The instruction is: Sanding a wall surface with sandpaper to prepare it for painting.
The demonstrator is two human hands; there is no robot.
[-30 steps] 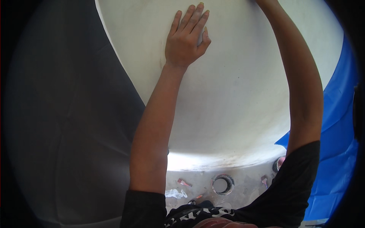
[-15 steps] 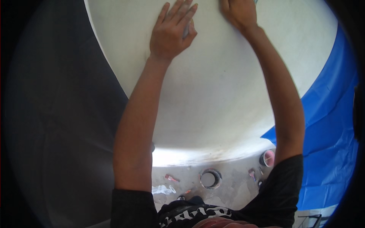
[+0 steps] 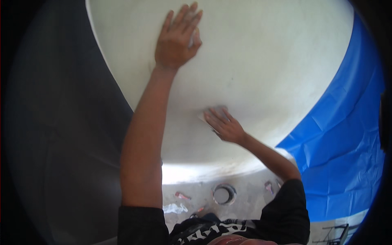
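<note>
My left hand (image 3: 174,47) lies flat on the upper part of a large, smooth, off-white curved panel (image 3: 253,61), its fingers stretched and slightly spread. Something small and pale shows between its thumb and forefinger; I cannot make out what it is. Lower down and to the right, my right hand (image 3: 226,127) presses on the same surface with its fingers extended. Under that palm is a thin pale sheet (image 3: 209,122) whose edge sticks out past the fingers; its kind is unclear. A small dark spot (image 3: 232,79) marks the panel between the hands.
Dark sheeting (image 3: 73,134) borders the panel on the left and a creased blue tarp (image 3: 339,163) on the right. On the concrete floor below stand a round container (image 3: 223,195) with grey contents and two brushes, one (image 3: 182,195) left, another (image 3: 268,187) right. A dark metal frame (image 3: 341,234) is at lower right.
My right hand has come down from the top of the panel toward me and to the left, the elbow bending. My left hand has shifted only slightly left.
</note>
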